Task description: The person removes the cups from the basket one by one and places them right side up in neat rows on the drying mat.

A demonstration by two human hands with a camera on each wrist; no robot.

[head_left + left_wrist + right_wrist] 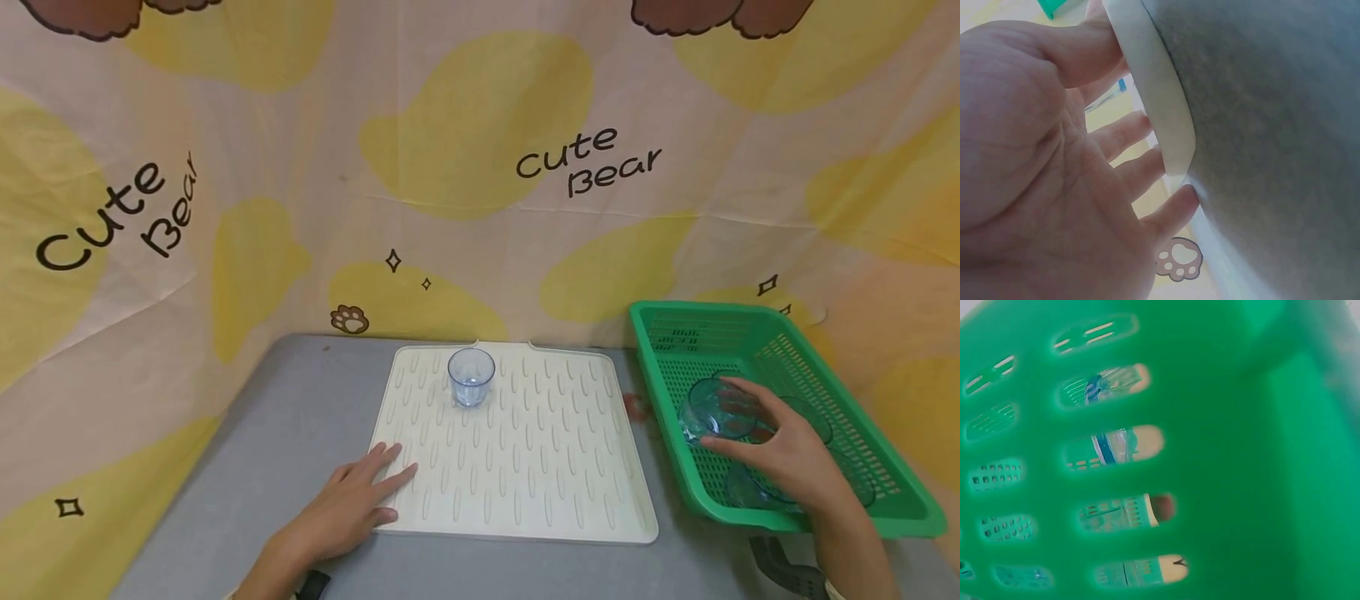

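Observation:
A clear bluish glass [471,379] stands upright on the white ribbed drying mat [525,500], near its far edge. My left hand [345,504] rests at the mat's left front corner, fingers spread. Close up in the left wrist view, the fingers [1138,178] touch the mat's edge [1169,125]. Inside the green basket [678,475], my right hand [787,446] grips another glass [712,408] between thumb and fingers. More glasses [750,487] sit in the basket under and beside that hand. The basket's slotted wall [1222,487] hides most of the right hand in the right wrist view.
The grey table [285,442] carries both mat and basket, the basket standing right of the mat. A cloth with yellow patches and "Cute Bear" lettering [588,162] hangs behind and at the left side.

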